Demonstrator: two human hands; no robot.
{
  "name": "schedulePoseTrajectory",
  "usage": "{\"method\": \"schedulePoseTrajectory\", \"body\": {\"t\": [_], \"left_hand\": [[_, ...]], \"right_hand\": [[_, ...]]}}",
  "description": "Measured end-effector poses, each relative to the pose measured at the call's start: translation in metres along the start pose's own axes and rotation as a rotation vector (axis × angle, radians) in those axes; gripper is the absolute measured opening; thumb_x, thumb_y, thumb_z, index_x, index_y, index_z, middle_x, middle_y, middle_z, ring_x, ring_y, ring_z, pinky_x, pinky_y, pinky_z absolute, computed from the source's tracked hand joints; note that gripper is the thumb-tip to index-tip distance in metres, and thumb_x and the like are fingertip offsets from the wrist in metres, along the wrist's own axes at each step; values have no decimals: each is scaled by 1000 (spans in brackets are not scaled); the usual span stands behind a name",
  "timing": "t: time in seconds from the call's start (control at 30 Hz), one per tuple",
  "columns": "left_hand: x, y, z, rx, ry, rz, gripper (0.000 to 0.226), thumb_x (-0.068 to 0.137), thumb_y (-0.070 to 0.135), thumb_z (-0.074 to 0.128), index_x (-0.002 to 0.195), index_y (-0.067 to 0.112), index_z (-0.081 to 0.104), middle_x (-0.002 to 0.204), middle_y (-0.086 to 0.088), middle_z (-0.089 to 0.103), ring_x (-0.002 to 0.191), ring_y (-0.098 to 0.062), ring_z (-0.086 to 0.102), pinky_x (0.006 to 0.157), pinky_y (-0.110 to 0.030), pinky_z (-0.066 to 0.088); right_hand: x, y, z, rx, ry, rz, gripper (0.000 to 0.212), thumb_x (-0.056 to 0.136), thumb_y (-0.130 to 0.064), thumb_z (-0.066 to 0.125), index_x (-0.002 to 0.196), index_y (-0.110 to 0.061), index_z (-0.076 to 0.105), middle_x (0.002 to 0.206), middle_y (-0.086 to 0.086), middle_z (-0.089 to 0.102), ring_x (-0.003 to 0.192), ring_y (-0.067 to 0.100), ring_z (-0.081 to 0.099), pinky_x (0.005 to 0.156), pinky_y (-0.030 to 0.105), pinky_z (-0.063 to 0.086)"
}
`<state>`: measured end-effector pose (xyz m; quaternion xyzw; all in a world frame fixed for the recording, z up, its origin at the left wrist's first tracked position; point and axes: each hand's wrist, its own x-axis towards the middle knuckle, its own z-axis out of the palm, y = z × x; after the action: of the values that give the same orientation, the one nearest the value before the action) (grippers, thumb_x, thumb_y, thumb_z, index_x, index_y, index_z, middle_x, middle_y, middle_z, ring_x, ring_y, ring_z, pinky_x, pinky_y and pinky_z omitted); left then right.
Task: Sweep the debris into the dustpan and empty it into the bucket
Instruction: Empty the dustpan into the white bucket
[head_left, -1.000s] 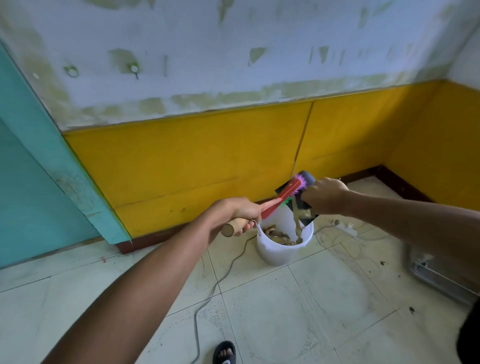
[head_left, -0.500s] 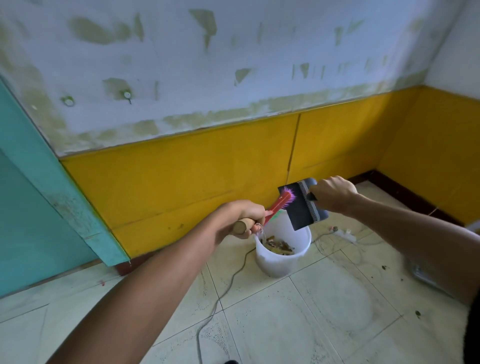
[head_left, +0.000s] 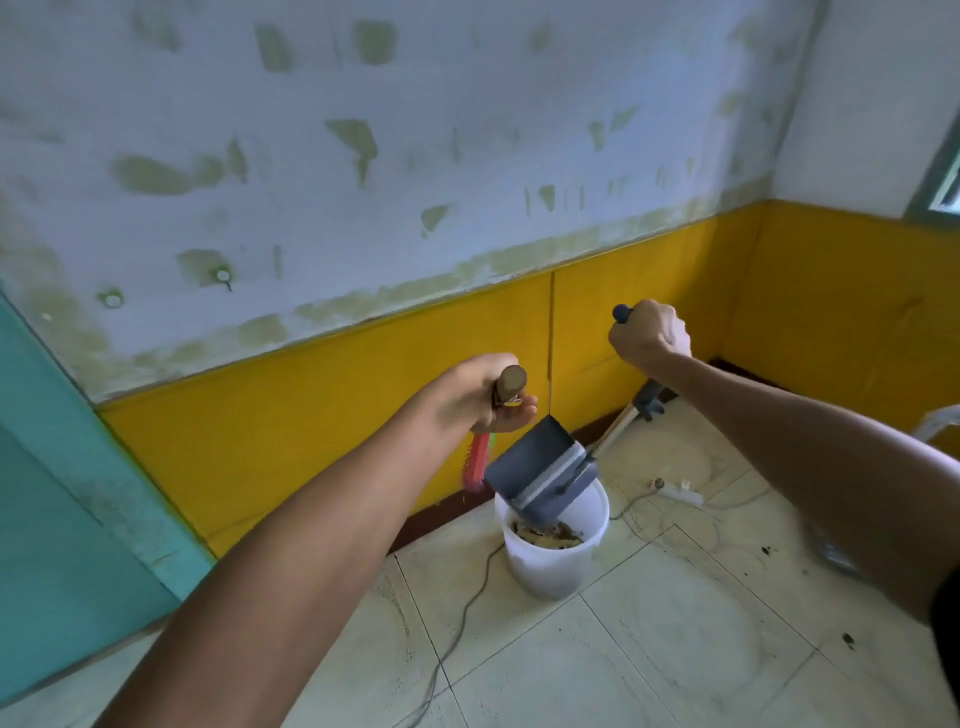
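Note:
A white bucket stands on the tiled floor by the yellow wall, with brown debris inside. A dark grey dustpan hangs tilted over the bucket's rim on a long handle. My right hand is shut on the top of that handle, raised high. My left hand is shut on the wooden handle of a broom whose red head hangs down just left of the dustpan.
A grey cable runs across the floor left of the bucket. A white power strip with wires lies to the right. Dark debris specks dot the tiles at right. A teal door frame stands at left.
My right hand rose and slid to the handle's top, so the dustpan now hangs lower over the bucket. My left hand turned the broom head downward. The view tilted upward.

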<state>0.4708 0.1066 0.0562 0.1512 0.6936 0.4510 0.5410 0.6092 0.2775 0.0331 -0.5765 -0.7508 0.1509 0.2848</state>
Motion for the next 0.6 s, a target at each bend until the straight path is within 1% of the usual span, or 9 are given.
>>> {"method": "schedulePoseTrajectory", "body": {"t": [0.03, 0.07, 0.1, 0.17, 0.27, 0.37, 0.43, 0.5, 0.6], "left_hand": [[-3, 2, 2, -133, 17, 21, 23, 95, 0, 37, 111, -2, 53, 100, -16, 61, 35, -24, 56, 30, -23, 50], [-5, 3, 4, -263, 41, 42, 30, 95, -1, 36, 122, 0, 49, 116, -16, 54, 44, -26, 56, 31, -26, 51], [-6, 5, 6, -360, 57, 76, 30, 96, 0, 35, 124, 1, 47, 118, -16, 52, 51, -28, 55, 31, -28, 52], [-14, 10, 11, -435, 80, 135, 17, 97, 3, 37, 112, 4, 45, 98, -17, 51, 55, -28, 52, 30, -28, 51], [-23, 19, 6, -452, 97, 150, 5, 97, 2, 39, 98, 2, 44, 85, -15, 46, 55, -25, 50, 29, -28, 51], [-31, 21, -8, -400, 87, 121, 19, 94, -5, 39, 77, 2, 44, 70, -11, 41, 53, -22, 49, 33, -29, 54], [-37, 20, -14, -367, 83, 102, 17, 92, -3, 46, 76, 1, 48, 73, -14, 46, 46, -25, 56, 36, -31, 56], [-44, 20, -14, -326, 80, 98, 12, 91, 4, 51, 80, -1, 52, 81, -16, 52, 34, -25, 60, 41, -33, 57], [-50, 25, -15, -349, 73, 130, 20, 90, 18, 57, 83, -1, 56, 105, -14, 59, 34, -27, 64, 41, -34, 58]], "right_hand": [[0, -6, -3, 50, -15, 45, 3, 85, -16, 58, 86, -17, 55, 64, 5, 52, 48, 20, 47, 42, 21, 33], [1, -11, -5, 126, -39, 94, 7, 85, -18, 59, 84, -15, 53, 62, 4, 50, 49, 19, 48, 42, 23, 36], [1, -18, -9, 250, -72, 161, 13, 85, -22, 61, 81, -11, 54, 61, 5, 51, 48, 19, 50, 42, 23, 38], [1, -31, -18, 537, -138, 301, 23, 84, -27, 63, 72, -9, 55, 56, 6, 54, 42, 18, 49, 41, 22, 40], [-4, -50, -27, 791, -183, 369, 23, 81, -18, 59, 61, -9, 53, 45, 6, 51, 37, 18, 44, 43, 23, 40], [-12, -62, -27, 951, -241, 362, 22, 80, -6, 52, 58, -9, 50, 42, 6, 46, 36, 18, 40, 43, 23, 37], [-19, -69, -21, 1015, -286, 344, 23, 80, -4, 52, 58, -9, 48, 44, 7, 45, 36, 18, 39, 42, 24, 37], [-23, -77, -14, 1038, -311, 283, 26, 83, -8, 55, 57, -9, 49, 47, 7, 47, 38, 19, 41, 44, 26, 39], [-25, -91, -12, 1132, -381, 221, 35, 91, -22, 62, 60, -9, 53, 46, 5, 51, 39, 17, 43, 42, 27, 39]]}}
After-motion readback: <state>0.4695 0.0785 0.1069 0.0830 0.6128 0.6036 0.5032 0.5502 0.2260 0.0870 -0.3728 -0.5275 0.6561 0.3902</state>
